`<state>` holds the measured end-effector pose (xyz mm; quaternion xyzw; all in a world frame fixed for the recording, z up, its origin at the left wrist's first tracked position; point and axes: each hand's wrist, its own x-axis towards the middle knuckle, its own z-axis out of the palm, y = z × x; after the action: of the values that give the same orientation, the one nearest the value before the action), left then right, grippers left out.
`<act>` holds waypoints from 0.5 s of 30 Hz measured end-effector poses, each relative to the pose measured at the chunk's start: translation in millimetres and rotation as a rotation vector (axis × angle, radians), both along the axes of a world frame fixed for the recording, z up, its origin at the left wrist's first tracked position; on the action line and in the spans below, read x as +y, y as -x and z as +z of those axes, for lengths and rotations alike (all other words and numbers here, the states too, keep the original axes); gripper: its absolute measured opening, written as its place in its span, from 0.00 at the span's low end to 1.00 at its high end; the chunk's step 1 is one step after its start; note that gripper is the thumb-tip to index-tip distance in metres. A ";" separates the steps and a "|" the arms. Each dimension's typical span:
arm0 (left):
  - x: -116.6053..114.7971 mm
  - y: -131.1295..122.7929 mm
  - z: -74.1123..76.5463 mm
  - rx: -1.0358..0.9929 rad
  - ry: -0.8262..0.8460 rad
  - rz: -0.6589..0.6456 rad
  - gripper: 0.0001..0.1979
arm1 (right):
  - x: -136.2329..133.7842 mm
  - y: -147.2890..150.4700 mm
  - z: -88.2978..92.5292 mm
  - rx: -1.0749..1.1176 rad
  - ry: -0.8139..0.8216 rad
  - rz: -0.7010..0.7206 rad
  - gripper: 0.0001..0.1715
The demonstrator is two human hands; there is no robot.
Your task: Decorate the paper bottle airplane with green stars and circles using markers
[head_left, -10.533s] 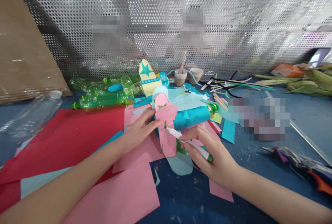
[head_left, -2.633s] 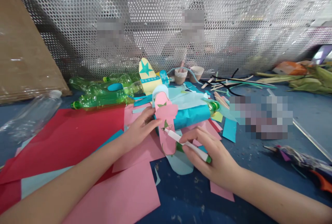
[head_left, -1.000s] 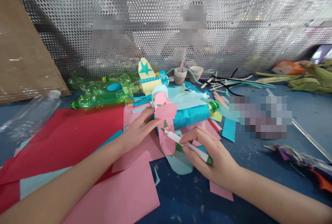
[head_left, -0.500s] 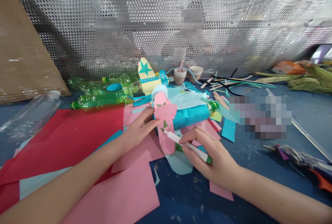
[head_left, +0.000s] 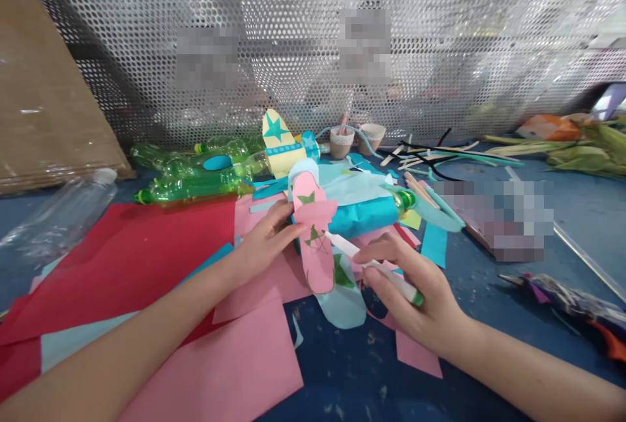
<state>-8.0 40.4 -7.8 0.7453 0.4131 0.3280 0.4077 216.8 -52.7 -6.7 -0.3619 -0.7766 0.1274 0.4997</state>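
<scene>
i hold a white marker (head_left: 345, 247) in the right hand (head_left: 423, 288), its barrel grasped between thumb and fingers. its green end lies towards the near right, and its tip points far left, at a star outlined on the pink paper cutout (head_left: 317, 272); whether tip and paper touch, i cannot tell. with the left hand (head_left: 259, 249) i grip the left edge of the pink paper cutout, thumb on the near side, some fingertips hidden. this cutout stands at the middle of the scene, at the left end of a blue-wrapped bottle (head_left: 364, 216); one green star is filled above a folded flap, and the star below it is partly filled. a pale blue cutout (head_left: 349, 308), bearing a green patch, extends beneath on the near side. red paper (head_left: 171, 242) and a pink sheet (head_left: 235, 370) lie to the left on the blue table (head_left: 342, 383). farther off, green bottles (head_left: 195, 190) lie left of a yellow-wrapped bottle (head_left: 283, 164), and two small pots (head_left: 341, 146) stand to its right.
</scene>
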 end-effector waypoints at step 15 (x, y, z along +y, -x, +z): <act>-3.1 -2.7 4.8 0.044 -0.020 0.004 0.14 | 1.3 0.9 -7.5 0.016 0.086 -0.003 0.07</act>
<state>-5.3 37.3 -3.1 0.7555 0.4202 0.3163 0.3905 215.8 -51.3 -14.2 -0.3831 -0.7660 0.1627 0.4900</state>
